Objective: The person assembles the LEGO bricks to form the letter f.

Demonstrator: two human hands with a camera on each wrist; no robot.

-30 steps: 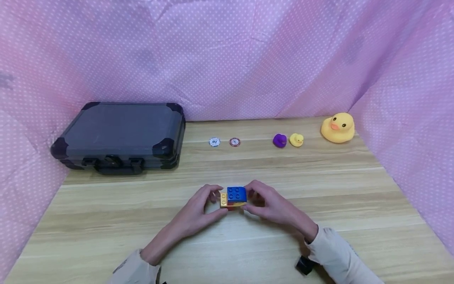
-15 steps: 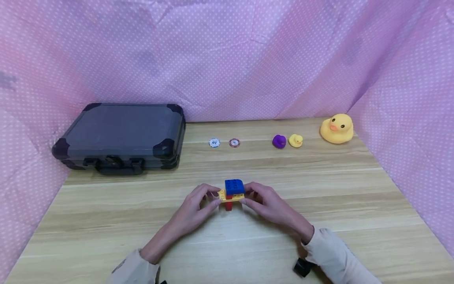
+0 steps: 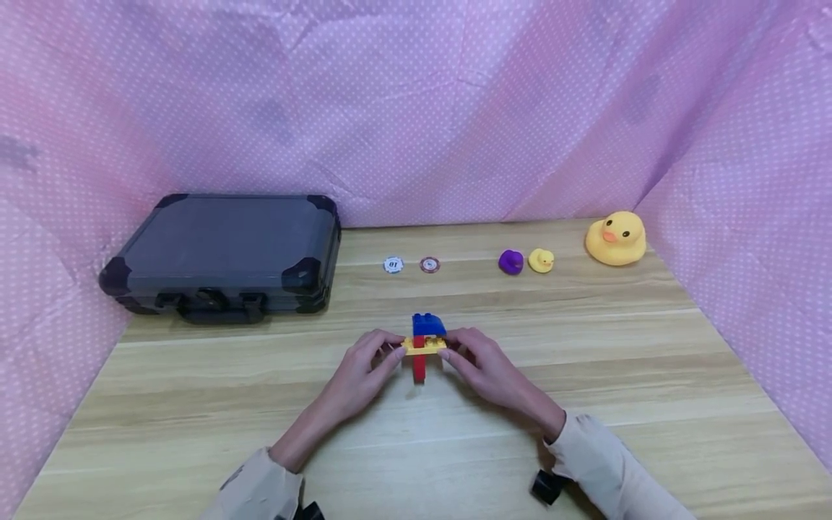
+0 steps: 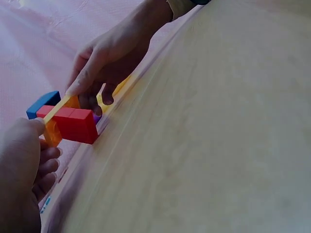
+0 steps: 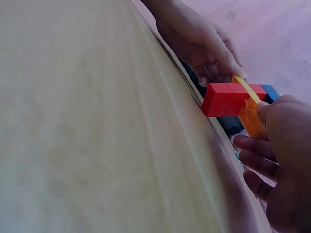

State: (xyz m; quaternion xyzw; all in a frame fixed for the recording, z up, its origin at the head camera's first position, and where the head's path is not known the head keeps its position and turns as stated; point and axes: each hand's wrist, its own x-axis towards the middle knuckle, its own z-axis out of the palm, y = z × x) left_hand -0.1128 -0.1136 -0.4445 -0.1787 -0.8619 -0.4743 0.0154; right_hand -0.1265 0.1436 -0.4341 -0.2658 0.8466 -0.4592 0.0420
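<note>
A small toy-brick figure stands upright between both hands in the head view. It has a blue brick (image 3: 427, 325) with a sloped side on top, a red column (image 3: 419, 370) of stacked bricks, and a yellow plate (image 3: 427, 350) crossing it. My left hand (image 3: 360, 370) pinches the plate's left end between thumb and fingers. At its right end, my right hand (image 3: 487, 370) pinches the same plate. Both wrist views show the red bricks (image 4: 75, 124) jutting below the plate. Whether the column's foot touches the table cannot be told.
A grey hard case (image 3: 227, 238) with black corners lies at the back left. Two poker chips, one white (image 3: 393, 264) and one red (image 3: 430, 265), lie behind the figure. Further right are a purple duck (image 3: 510, 262), a small yellow duck (image 3: 541, 260) and a large duck (image 3: 616, 238).
The brick figure has been tilted up from showing its studded blue top to standing upright, its red column now visible below. Both hands went from beside it to pinching the yellow plate's ends.
</note>
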